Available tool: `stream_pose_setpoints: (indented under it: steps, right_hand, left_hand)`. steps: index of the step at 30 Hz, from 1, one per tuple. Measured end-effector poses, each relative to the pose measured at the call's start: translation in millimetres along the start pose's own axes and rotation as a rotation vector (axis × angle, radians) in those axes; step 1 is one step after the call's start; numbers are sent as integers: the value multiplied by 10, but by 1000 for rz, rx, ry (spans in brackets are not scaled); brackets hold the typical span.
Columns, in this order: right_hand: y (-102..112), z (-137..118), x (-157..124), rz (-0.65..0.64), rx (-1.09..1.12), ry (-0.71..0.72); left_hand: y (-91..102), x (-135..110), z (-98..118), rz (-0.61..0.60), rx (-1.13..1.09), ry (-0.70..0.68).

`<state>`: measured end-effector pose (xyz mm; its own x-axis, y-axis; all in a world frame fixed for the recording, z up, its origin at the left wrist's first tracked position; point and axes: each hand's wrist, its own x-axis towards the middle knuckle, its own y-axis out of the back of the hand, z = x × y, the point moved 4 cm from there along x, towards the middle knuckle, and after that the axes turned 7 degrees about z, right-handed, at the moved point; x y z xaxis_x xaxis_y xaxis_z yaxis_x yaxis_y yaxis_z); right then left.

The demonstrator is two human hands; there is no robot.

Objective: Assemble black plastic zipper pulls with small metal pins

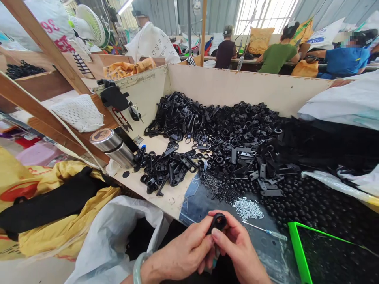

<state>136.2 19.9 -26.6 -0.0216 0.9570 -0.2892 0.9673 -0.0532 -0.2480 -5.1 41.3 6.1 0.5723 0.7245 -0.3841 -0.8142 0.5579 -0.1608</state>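
Low in the middle of the head view, both hands grip one black plastic part with a round ring end (218,221). My left hand (189,244), with a pale bangle at the wrist, has its fingers closed round the part's body. The thumb and fingers of my right hand (233,240) pinch its ring end. Most of the part is hidden by my fingers. Just beyond my hands lie a pile of silvery pins (248,209) and a heap of tiny dark pieces (217,188). A screwdriver (268,230) rests to the right of the pins.
Heaps of black plastic parts (177,114) fill the walled bench, with black balls (314,213) at right. A green-rimmed tray (296,248) stands at lower right. On the left are a steel flask (114,148) and an open white sack (100,232). Several people sit at the back.
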Motion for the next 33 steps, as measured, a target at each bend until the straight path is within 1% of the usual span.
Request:
stream_pose_setpoints:
  steps: [2, 3, 4, 8, 10, 11, 13, 15, 16, 17, 18, 20, 22, 24, 26, 29, 31, 33]
  right_hand:
    - [-21, -46, 6, -1, -29, -3]
    - [-36, -68, 11, 7, -51, 9]
    - [-52, -86, 18, 17, -71, 21]
    - [-129, -105, 79, 32, -131, 42]
    - [-148, -101, 117, 11, -159, 46]
    - [-140, -112, 135, 12, -188, 73]
    - [-98, -176, 160, 44, -306, 208]
    - [-49, -269, 161, 99, -464, 407]
    - [-33, -304, 155, 113, -523, 482]
    - [-23, -321, 150, 113, -554, 522]
    - [-17, -322, 146, 105, -558, 526]
    - [-22, -289, 139, 68, -513, 457]
    - [-50, -240, 121, 23, -455, 364]
    - [-83, -212, 102, 7, -412, 311]
    - [-108, -204, 100, 21, -385, 295]
    - [-123, -185, 138, 49, -359, 265]
    - [-111, -176, 165, 59, -363, 251]
    - [-78, -180, 175, 49, -389, 243]
  left_hand:
    - [15, -23, 7, -56, 35, 14]
    - [20, -30, -6, -58, 42, 16]
    - [26, -31, -26, -34, 35, 9]
    - [36, 15, -151, 145, -63, -41]
    - [41, 64, -163, 191, -71, -79]
    - [51, 90, -140, 201, -59, -107]
    - [92, 135, -42, 212, -10, -197]
    - [150, 157, 79, 229, 79, -299]
    - [180, 160, 127, 243, 133, -337]
    - [207, 159, 158, 256, 186, -357]
    - [228, 155, 173, 263, 231, -357]
    - [251, 141, 164, 257, 275, -325]
    - [250, 121, 144, 231, 259, -294]
    - [237, 106, 134, 206, 200, -273]
    - [216, 109, 131, 195, 138, -259]
    - [191, 141, 113, 234, 70, -248]
    - [169, 163, 82, 264, 47, -237]
    - [140, 176, 39, 261, 22, -213]
